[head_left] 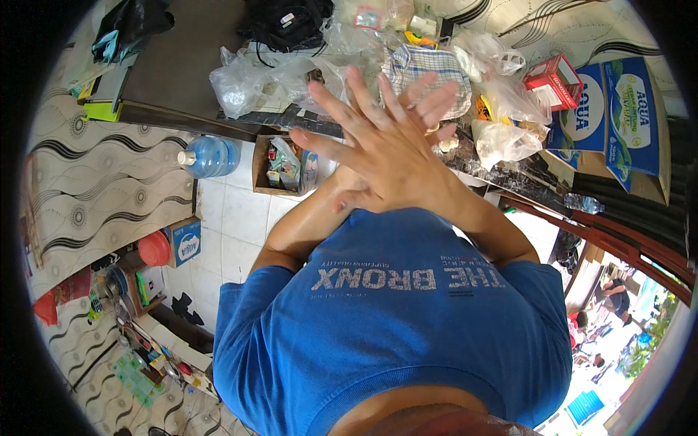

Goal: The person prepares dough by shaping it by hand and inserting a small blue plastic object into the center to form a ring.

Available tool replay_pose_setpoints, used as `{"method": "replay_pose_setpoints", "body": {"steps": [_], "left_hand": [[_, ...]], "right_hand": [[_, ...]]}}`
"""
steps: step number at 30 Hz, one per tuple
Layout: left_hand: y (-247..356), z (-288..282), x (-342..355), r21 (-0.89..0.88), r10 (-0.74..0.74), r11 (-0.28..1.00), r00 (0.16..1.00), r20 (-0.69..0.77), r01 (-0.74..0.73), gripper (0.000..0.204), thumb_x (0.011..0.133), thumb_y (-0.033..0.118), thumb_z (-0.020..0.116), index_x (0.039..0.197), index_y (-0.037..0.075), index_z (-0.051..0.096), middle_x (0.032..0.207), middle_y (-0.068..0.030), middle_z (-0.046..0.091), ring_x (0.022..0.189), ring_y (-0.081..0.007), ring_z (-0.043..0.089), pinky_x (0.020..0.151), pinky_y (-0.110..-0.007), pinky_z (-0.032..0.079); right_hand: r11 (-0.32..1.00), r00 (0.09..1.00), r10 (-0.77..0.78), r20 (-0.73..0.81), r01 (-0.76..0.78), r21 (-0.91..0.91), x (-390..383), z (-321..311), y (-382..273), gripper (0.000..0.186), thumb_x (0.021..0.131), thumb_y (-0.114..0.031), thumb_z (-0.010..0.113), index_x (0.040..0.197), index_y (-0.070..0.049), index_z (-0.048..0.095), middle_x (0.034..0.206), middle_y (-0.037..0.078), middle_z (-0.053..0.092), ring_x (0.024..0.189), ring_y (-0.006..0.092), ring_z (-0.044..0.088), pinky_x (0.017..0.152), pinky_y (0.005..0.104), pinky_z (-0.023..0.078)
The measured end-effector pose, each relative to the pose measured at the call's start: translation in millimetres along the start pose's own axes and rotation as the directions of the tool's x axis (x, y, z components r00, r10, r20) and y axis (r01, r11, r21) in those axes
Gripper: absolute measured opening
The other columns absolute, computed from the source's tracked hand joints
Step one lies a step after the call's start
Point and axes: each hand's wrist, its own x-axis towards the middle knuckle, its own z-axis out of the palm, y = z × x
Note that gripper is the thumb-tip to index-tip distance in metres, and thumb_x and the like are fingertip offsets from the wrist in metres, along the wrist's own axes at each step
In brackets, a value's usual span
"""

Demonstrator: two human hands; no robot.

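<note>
My right hand lies across the top of my left hand, the two crossing in front of my chest. Its back faces up, the fingers are stretched out and spread, and the thumb hangs over my left wrist. Beneath it, most of the left hand is hidden; only some outstretched fingers stick out on the right side. Pale whitish patches show on the fingers. Neither hand holds any object that I can see. Just beyond the fingertips lie clear plastic bags and a blue-checked cloth.
A dark table carries a black bag, a red box and a white plastic bag. Blue cardboard stands at right. On the tiled floor are a water jug and an open carton. Distant people appear lower right.
</note>
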Motion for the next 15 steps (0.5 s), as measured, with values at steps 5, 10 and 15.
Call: {"method": "replay_pose_setpoints", "body": {"steps": [5, 10, 15], "left_hand": [[-17, 20, 16, 0.004, 0.211, 0.977, 0.974, -0.086, -0.212, 0.106, 0.086, 0.085, 0.027, 0.160, 0.011, 0.011, 0.164, -0.0162, 0.020, 0.150, -0.0340, 0.022, 0.121, -0.050, 0.020], [-29, 9, 29, -0.045, 0.107, 0.993, 0.989, -0.106, -0.112, 0.107, 0.085, 0.087, 0.028, 0.159, 0.011, 0.015, 0.164, -0.0169, 0.017, 0.150, -0.0315, 0.023, 0.121, -0.051, 0.020], [-12, 17, 27, -0.083, 0.149, 0.983, 0.976, -0.157, -0.164, 0.107, 0.086, 0.086, 0.025, 0.159, 0.009, 0.014, 0.165, -0.0156, 0.015, 0.150, -0.0324, 0.024, 0.121, -0.052, 0.022]], "right_hand": [[0.978, 0.964, 0.186, -0.188, -0.199, -0.054, -29, -7, 68, 0.091, 0.080, -0.077, 0.053, 0.156, -0.029, 0.032, 0.164, 0.021, 0.015, 0.149, 0.0523, 0.007, 0.115, 0.0694, 0.008], [0.997, 0.995, -0.068, -0.077, 0.070, 0.027, -23, -14, 34, 0.092, 0.081, -0.080, 0.049, 0.156, -0.027, 0.034, 0.165, 0.018, 0.014, 0.148, 0.0544, 0.007, 0.114, 0.0706, 0.009], [0.991, 0.988, 0.133, -0.075, -0.134, -0.005, -46, -25, 82, 0.091, 0.078, -0.076, 0.054, 0.154, -0.029, 0.036, 0.165, 0.017, 0.014, 0.148, 0.0543, 0.007, 0.115, 0.0706, 0.006]]}}
